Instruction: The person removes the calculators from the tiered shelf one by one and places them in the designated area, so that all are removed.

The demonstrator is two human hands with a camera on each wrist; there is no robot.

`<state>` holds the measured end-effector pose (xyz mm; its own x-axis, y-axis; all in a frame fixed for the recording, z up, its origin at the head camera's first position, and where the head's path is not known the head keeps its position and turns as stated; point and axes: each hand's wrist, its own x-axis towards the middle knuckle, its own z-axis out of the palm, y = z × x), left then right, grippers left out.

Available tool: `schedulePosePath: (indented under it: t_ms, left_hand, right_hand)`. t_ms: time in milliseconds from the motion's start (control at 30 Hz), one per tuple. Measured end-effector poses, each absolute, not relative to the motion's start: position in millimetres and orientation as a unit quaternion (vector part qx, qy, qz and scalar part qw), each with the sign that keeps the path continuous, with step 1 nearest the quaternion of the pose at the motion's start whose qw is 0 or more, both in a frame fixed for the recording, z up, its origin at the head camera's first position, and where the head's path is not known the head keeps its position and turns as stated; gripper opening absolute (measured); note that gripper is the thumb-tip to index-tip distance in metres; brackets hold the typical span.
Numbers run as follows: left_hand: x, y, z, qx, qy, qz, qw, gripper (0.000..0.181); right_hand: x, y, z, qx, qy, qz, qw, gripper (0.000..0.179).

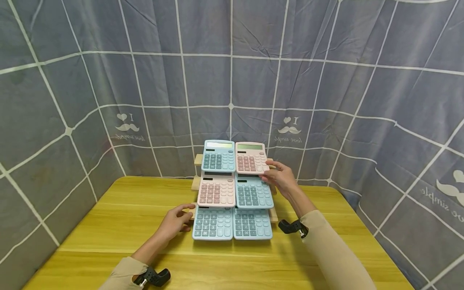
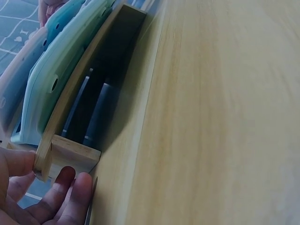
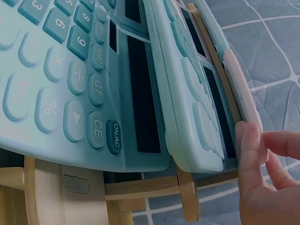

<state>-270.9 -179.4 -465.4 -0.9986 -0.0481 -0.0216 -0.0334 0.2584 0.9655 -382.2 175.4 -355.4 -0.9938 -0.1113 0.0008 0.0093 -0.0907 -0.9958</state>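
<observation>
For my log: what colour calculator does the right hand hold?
A pink calculator, clearest in the head view.

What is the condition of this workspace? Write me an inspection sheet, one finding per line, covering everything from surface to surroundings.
Surface: wooden table, yellowish, grain visible.
Job's things: six calculators, four blue and two pink, in three rows of two on a tiered wooden rack.
Clutter: nothing seen.
Left hand: grips the rack's left end at the bottom tier.
Right hand: pinches the top-row pink calculator near its lower right corner.
Wrists: a black device on each.
Cables: nothing seen.
Surroundings: grey curtain with white grid lines, behind and on both sides.
</observation>
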Motion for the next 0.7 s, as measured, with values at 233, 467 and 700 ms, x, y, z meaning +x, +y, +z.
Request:
schedulePosePath:
  t_ms: [233, 467, 700]
  left_hand:
    - [-270.7, -178.9, -465.2, 0.032, -0.794, -0.607, 0.005, 0.032]
    - [-271.1, -179.4, -466.4, 0.036, -0.793, -0.608, 0.003, 0.032]
    - [-270.8, -178.2, -466.5, 0.037, -0.79, -0.612, 0.004, 0.032]
  right_hand:
    - [-382.1, 175.4, -354.8, -0.039, 0.676, -0.735, 0.044, 0.053]
    - [-383.6, 174.1, -356.7, -0.037, 0.674, -0.737, 0.039, 0.052]
    - [-383.7, 174.1, -357.8, -0.036, 0.663, -0.747, 0.038, 0.054]
